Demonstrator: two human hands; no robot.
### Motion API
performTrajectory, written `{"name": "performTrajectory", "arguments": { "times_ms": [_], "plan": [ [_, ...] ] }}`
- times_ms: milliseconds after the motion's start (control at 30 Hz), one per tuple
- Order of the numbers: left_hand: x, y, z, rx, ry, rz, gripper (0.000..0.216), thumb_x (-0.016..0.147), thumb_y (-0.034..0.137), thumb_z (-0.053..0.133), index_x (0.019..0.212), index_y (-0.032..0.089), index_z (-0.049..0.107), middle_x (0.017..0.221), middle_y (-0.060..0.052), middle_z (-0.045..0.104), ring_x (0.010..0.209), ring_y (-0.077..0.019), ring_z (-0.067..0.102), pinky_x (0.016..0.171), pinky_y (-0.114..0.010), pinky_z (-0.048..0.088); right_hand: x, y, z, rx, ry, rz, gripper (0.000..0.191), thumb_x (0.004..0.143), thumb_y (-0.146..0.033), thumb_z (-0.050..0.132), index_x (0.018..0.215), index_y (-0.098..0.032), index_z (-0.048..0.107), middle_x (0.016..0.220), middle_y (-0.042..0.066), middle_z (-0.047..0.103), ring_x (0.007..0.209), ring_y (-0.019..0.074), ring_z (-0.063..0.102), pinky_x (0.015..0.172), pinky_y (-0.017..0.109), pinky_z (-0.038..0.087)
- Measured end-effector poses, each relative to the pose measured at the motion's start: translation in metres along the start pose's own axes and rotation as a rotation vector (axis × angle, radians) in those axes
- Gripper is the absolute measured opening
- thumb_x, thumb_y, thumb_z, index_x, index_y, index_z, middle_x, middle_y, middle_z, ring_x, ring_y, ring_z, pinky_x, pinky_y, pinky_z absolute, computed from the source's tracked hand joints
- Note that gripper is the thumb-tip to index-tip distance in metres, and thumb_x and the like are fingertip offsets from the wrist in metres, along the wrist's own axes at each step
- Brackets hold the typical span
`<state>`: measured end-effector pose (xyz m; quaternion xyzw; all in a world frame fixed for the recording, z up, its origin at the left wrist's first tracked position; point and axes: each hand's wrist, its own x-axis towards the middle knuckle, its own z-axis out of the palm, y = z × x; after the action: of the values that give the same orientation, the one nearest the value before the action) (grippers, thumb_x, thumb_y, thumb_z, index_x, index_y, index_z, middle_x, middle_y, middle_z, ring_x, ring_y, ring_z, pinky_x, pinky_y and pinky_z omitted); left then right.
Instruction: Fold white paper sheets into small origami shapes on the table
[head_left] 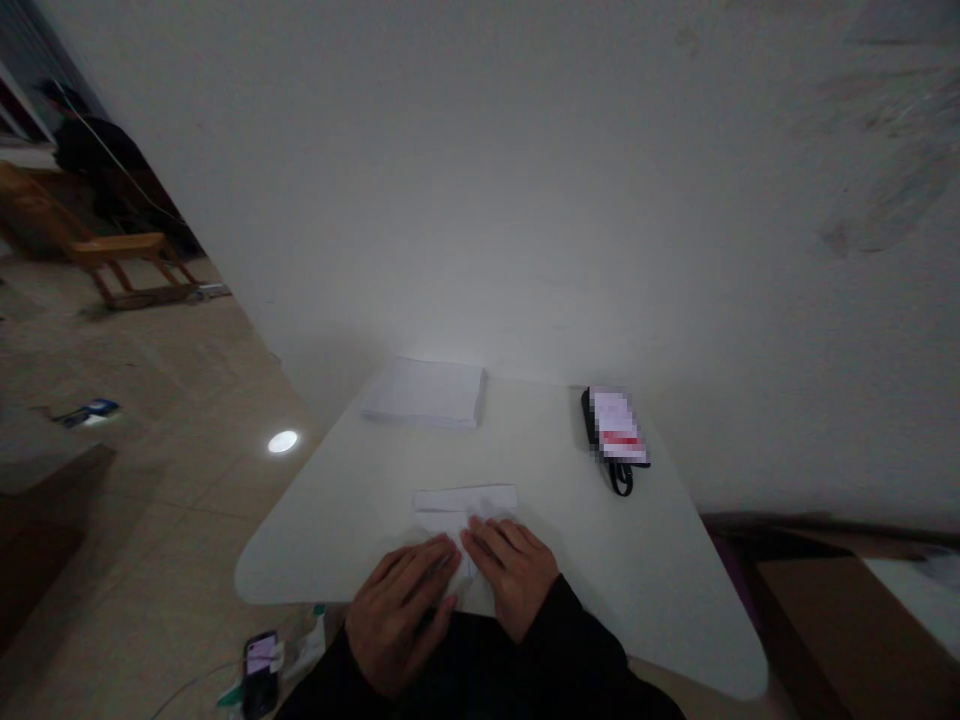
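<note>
A sheet of white paper [466,498] with a folded strip along its far edge lies near the front of the white table [322,540]. My left hand [401,610] rests on its left side, fingers stretched out and flat. On the right side my right hand [514,570] presses down with extended fingers. The fingertips of both hands come close together over the paper's middle, where a crease line shows. Much of the near part of the sheet is hidden under my hands.
A stack of white paper [427,392] lies at the table's back left. At back right sits a black item with a strap and a blurred face [616,425]. The wall [525,200] borders the back. A phone [260,670] with a cable is below left; a wooden chair [120,243] stands farther off near a person.
</note>
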<state>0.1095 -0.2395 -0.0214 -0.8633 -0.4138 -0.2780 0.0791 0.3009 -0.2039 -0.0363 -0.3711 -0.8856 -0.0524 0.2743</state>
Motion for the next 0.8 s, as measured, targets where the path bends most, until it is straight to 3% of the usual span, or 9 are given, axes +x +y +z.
{"name": "performTrajectory", "arguments": {
  "times_ms": [333,500,800],
  "plan": [
    [0.008,-0.008,-0.003,-0.057,0.097,0.017,0.032,0.081,0.010,0.042,0.108,0.017,0.059,0.103,-0.007,0.065,0.097,-0.0175,0.059,0.079,-0.031,0.047,0.001,0.001,-0.001,-0.015,-0.037,0.007,0.037,0.080,-0.015,0.050,0.116,-0.021,0.054,0.116,0.005,0.057,0.096,0.0196,0.048,0.081,0.033,0.042],
    [0.013,-0.010,-0.007,0.023,0.192,-0.052,0.026,0.080,0.009,0.046,0.098,0.018,0.063,0.091,-0.005,0.068,0.084,-0.0156,0.063,0.072,-0.028,0.048,0.000,0.001,0.000,-0.007,-0.043,0.013,0.039,0.079,-0.014,0.050,0.117,-0.021,0.053,0.119,0.003,0.056,0.098,0.0200,0.047,0.082,0.033,0.041],
    [0.019,-0.028,-0.010,0.103,0.069,-0.006,0.023,0.083,0.015,0.044,0.089,0.018,0.066,0.085,-0.004,0.067,0.079,-0.0158,0.061,0.072,-0.029,0.048,0.001,0.000,-0.006,0.019,-0.110,0.049,0.044,0.078,-0.013,0.049,0.120,-0.023,0.051,0.120,0.003,0.056,0.098,0.0205,0.048,0.083,0.035,0.038]
  ]
}}
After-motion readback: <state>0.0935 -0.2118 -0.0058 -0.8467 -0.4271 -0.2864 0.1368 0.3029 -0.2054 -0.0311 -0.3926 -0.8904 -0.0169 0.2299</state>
